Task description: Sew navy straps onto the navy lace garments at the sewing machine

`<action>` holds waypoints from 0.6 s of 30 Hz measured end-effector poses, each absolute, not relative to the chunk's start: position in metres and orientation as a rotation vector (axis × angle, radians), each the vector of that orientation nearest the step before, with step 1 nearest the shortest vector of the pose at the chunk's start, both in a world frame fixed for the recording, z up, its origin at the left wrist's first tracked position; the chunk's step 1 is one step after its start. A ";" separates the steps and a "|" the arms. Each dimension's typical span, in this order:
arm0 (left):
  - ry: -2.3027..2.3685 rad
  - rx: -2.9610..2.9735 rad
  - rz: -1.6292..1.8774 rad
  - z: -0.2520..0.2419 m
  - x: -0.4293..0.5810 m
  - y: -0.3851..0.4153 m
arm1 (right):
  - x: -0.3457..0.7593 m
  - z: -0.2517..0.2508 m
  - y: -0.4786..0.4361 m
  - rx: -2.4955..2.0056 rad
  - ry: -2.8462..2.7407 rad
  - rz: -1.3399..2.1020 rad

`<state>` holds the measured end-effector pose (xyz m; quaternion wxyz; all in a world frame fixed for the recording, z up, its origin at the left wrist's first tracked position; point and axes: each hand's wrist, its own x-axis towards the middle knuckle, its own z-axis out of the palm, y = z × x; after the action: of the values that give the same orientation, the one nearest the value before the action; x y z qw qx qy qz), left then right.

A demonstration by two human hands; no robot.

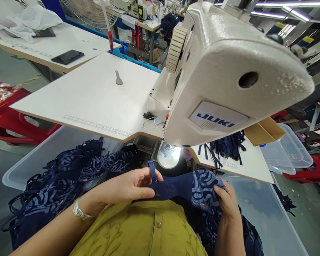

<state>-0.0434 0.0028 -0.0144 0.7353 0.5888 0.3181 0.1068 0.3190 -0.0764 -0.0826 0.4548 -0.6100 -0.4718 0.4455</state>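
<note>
White JUKI sewing mach. (229, 71) fills upper right, lamp (173, 153) lit underneath. White table (96, 96) w/ printed ruler (96, 125) along front edge, gray lever (118, 78) near its middle. Black phone (67, 56) on next table (77, 39) behind; fan (90, 12) beyond. Red stool (5, 106) far left. Cardboard box (265, 131) & clear tubs (293, 149) at right.

A dark navy fabric piece (176, 188), plain along its band and printed with pale blue swirls at one end, is stretched level between the left hand (130, 188) and right hand (226, 202). A narrow blue strap loop (152, 175) stands upright at its top edge.
</note>
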 end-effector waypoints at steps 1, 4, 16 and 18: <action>0.764 1.474 0.289 -0.014 -0.043 0.003 | 0.319 -0.082 -0.075 -1.517 -1.174 1.088; 0.902 2.233 0.596 -0.010 -0.044 0.000 | 0.313 -0.078 -0.071 -1.585 -1.257 1.064; 0.649 3.110 0.971 -0.007 -0.045 -0.019 | 0.292 -0.074 -0.064 -1.614 -1.436 1.147; 0.629 3.120 0.895 -0.008 -0.046 -0.018 | 0.293 -0.074 -0.065 -1.609 -1.445 1.147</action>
<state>-0.0460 -0.0179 -0.0079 -0.0820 0.9405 0.1896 0.2697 0.2929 -0.0652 -0.0744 0.3398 -0.6181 -0.5551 0.4408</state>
